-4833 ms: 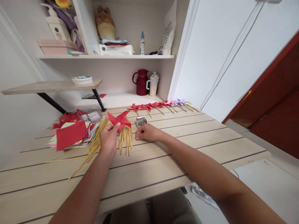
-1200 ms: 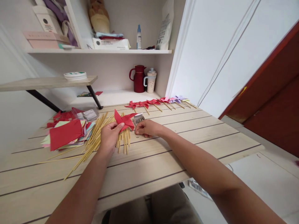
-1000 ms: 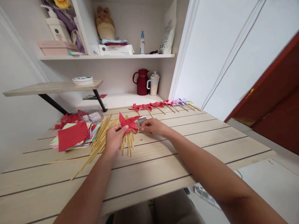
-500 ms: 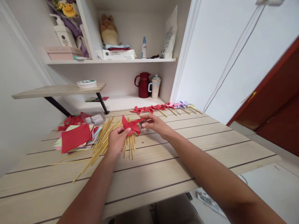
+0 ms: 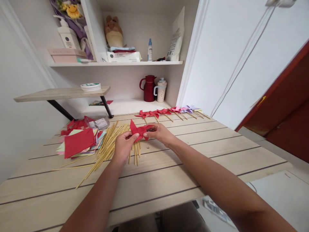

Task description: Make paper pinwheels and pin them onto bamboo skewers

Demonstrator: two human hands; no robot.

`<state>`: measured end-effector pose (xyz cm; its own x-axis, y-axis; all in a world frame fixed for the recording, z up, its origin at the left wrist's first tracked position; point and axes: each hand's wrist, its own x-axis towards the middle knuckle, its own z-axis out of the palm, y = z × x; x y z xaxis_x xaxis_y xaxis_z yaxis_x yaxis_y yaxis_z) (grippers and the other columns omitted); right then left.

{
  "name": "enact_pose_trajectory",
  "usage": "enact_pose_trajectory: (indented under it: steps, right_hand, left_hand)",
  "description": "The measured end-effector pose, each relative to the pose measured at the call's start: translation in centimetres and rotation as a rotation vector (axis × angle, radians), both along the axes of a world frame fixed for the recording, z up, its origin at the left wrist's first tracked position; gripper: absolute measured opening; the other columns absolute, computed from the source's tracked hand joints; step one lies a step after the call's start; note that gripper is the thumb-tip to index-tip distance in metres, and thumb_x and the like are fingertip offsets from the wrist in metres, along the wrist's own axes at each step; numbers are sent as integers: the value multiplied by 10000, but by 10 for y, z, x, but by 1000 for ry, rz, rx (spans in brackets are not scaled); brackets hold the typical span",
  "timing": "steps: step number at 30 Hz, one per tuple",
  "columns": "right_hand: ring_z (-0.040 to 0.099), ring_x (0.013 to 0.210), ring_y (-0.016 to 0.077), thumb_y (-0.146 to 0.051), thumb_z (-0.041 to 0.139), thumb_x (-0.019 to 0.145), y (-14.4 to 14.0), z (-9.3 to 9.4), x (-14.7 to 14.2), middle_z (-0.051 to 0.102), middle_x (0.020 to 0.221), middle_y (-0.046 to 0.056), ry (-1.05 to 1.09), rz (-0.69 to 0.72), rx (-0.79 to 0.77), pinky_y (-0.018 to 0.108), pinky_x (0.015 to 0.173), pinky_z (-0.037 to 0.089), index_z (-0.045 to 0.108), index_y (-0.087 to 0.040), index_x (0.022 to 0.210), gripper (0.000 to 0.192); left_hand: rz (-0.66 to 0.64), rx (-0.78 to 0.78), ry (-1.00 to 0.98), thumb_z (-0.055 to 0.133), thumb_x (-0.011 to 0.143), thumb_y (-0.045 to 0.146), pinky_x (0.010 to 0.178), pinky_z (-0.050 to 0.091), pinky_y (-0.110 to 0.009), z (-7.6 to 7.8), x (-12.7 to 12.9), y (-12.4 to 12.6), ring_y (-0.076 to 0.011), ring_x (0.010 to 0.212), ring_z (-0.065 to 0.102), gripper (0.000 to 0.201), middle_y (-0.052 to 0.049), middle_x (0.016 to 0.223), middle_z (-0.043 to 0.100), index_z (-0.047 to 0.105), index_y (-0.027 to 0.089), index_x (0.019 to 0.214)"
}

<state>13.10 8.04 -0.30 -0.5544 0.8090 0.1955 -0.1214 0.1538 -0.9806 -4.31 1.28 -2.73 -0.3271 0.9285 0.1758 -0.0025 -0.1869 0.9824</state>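
Observation:
A red paper pinwheel (image 5: 140,129) is held up over the table between both hands. On its left side, my left hand (image 5: 122,145) pinches the paper between thumb and fingers. My right hand (image 5: 160,133) has closed on the pinwheel's right side, its thumb near the middle of the folded paper. Whether a small part also sits in those fingers is hidden. Beneath and left of the pinwheel lies a loose pile of thin wooden sticks (image 5: 108,145). One tiny shiny piece (image 5: 148,147) rests on the table just below the hands.
Finished pinwheels on sticks (image 5: 166,111) line the table's back edge. At left lie coloured paper sheets (image 5: 78,143), more red folded paper (image 5: 76,124) and a clear plastic packet (image 5: 98,123). A small riser (image 5: 62,93), a red jug (image 5: 149,88) and a cup (image 5: 161,90) stand behind.
My right hand has moved in from beside the pinwheel and now grips its right side, thumb at the middle. The pinwheel has shifted slightly right and tilted.

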Motion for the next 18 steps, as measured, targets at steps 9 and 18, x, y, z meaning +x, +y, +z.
enact_pose_trajectory:
  steps: [9,18]
  right_hand:
    - [611,701,167,-307,837,613,-4,0,-4,722,756,29,-47,-110,5,310,697,467,745,-150,782,248]
    - [547,616,142,-324,785,653,-9,1,-7,671,665,8,-161,-222,88,277,601,409,713,-139,755,223]
  left_hand:
    - [-35,10,27,830,678,408,834,512,-354,1,4,-1,-224,829,692,310,-76,904,791,802,174,879]
    - [5,14,57,808,694,387,727,479,-301,-1,7,-1,-175,719,637,236,-38,781,750,762,170,773]
